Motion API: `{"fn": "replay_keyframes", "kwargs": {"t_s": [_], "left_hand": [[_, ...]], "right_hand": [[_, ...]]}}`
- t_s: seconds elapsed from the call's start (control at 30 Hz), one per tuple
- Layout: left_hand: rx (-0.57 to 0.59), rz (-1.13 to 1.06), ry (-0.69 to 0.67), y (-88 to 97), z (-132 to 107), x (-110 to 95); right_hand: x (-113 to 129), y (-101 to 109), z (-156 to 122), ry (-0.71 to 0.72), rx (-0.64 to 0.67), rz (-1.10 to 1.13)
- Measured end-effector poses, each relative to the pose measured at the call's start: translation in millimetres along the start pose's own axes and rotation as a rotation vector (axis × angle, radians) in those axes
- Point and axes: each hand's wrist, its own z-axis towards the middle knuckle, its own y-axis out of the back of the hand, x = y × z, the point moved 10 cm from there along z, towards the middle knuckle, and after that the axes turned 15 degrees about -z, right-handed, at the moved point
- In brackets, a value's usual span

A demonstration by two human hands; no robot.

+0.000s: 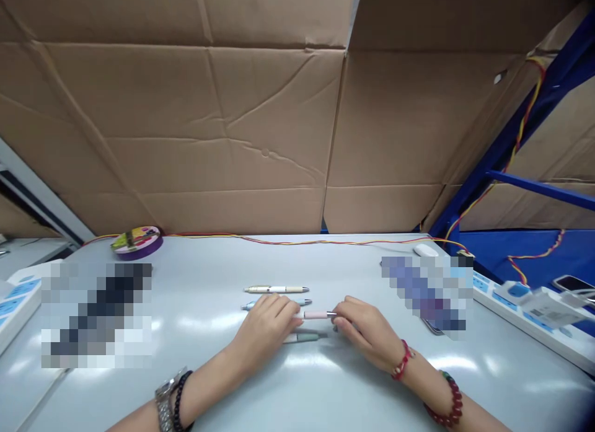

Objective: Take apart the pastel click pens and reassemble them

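My left hand point(271, 320) is closed round the rear part of a pink and white pen point(317, 315), which lies level just above the table with its silver tip to the right. My right hand point(365, 326) has its fingers pinched at that tip; the exact contact is partly hidden by the fingers. Behind them lies a cream and white pen point(279, 289). A light blue pen point(304, 303) is partly covered by my left hand, as is a grey-green pen point(307, 337) on the near side.
The white table point(209, 382) backs onto a cardboard wall point(232, 110). A round purple tin point(138, 243) stands at the back left. Power strips point(534, 323) line the sides, and a white mouse point(425, 251) sits at the back right. Two blurred patches cover items on either side.
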Motion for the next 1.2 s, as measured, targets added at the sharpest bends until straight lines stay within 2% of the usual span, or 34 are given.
{"fn": "replay_keyframes", "kwargs": {"t_s": [0.17,0.37,0.53,0.67,0.77,0.93,1.2], "left_hand": [[-0.014,0.018,-0.043,-4.4,-2.7,-5.3],[-0.017,0.016,-0.032,-3.9,-2.9,-3.9],[0.017,0.012,0.001,-6.7,-2.8,-2.3],[0.034,0.001,0.035,-5.5,-3.9,-1.3],[0.038,0.004,0.031,-3.9,-3.5,-3.3],[0.017,0.036,0.02,-1.6,-0.9,-5.3],[-0.015,0.08,-0.001,-4.8,-1.6,-0.5]], "right_hand": [[0.7,1.6,-1.4,-0.022,-0.077,0.038],[4.4,15.7,0.1,0.057,-0.128,0.105],[-0.9,11.8,0.0,-0.021,-0.155,0.129],[4.4,13.5,-1.9,0.016,-0.206,0.158],[8.5,14.3,-1.6,0.036,-0.184,0.155],[5.9,12.0,-0.1,-0.008,-0.151,0.138],[10.6,28.9,-4.3,0.058,-0.311,0.277]]}}
